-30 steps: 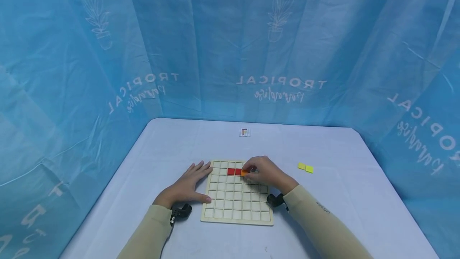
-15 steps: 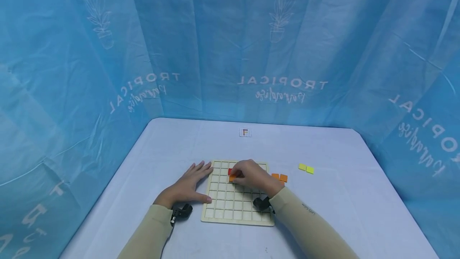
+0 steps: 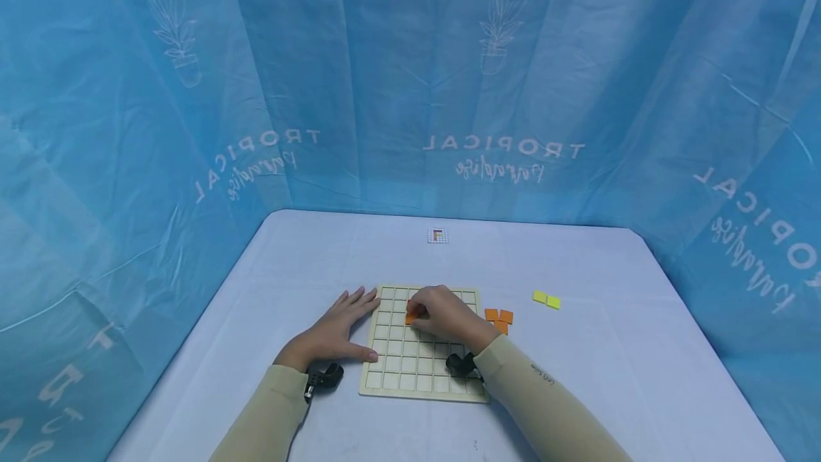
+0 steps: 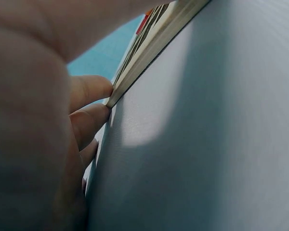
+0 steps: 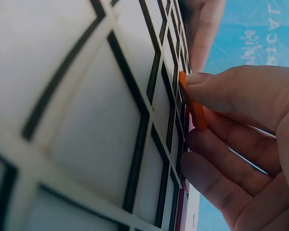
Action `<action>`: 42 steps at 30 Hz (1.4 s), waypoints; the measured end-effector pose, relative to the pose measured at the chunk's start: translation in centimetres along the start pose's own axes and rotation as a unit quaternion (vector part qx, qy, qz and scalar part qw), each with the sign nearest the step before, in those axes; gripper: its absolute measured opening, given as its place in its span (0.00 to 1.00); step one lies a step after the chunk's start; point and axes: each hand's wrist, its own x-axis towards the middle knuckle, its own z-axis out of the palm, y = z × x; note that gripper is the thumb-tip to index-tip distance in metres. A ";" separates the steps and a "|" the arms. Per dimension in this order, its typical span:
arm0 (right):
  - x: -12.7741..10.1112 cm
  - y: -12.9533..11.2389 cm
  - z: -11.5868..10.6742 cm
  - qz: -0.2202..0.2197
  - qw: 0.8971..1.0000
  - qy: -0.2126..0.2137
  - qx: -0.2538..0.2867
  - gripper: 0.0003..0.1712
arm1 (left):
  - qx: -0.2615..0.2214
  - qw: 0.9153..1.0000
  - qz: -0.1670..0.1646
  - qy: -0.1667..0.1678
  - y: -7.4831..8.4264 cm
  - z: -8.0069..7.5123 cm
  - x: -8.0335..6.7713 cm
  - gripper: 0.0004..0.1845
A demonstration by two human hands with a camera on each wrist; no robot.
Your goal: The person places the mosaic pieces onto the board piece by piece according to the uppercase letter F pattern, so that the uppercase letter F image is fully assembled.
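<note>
A wooden grid board (image 3: 420, 369) lies on the light table. My left hand (image 3: 336, 330) lies flat beside its left edge, fingertips (image 4: 89, 108) touching the board's side (image 4: 149, 53). My right hand (image 3: 442, 316) is over the board's upper rows and pinches an orange square tile (image 3: 411, 318) between thumb and fingers. In the right wrist view the orange tile (image 5: 192, 103) stands tilted with one edge on a board cell (image 5: 101, 139). The red tiles in the board's second row are mostly hidden under my right hand; a red sliver (image 3: 408, 304) shows.
Three orange tiles (image 3: 499, 318) lie on the table just right of the board. Two yellow tiles (image 3: 546, 299) lie farther right. A small pattern card (image 3: 437, 236) sits near the table's far edge. Blue curtains close in the table on three sides.
My right hand has carried the orange tile leftward across the board's upper rows and down to a cell. Its move uncovered the orange tiles right of the board. The left hand stayed still.
</note>
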 end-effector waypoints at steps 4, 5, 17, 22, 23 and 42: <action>0.0 0.1 0.0 0.009 1.000 0.001 0.004 0.09 | 0.001 1.000 0.000 0.000 0.0 0.0 0.0 0.66; 0.0 0.1 0.1 0.014 1.000 0.001 0.004 0.10 | 0.000 1.000 0.000 -0.001 0.0 0.0 -0.1 0.66; -1.7 0.9 -1.1 0.039 0.998 0.015 0.046 0.12 | -0.006 1.000 0.001 0.000 0.1 0.0 0.0 0.66; -3.5 2.3 -2.9 0.076 0.994 0.051 0.065 0.12 | -0.003 1.000 0.000 0.003 0.1 0.2 0.1 0.66; -3.9 2.7 -3.3 0.088 0.992 0.061 0.066 0.13 | -0.004 1.000 -0.001 0.003 0.1 0.2 0.1 0.66; -12.7 9.4 -6.7 0.255 0.961 0.089 0.062 0.17 | -0.013 1.000 -0.013 0.002 0.3 0.1 -0.1 0.66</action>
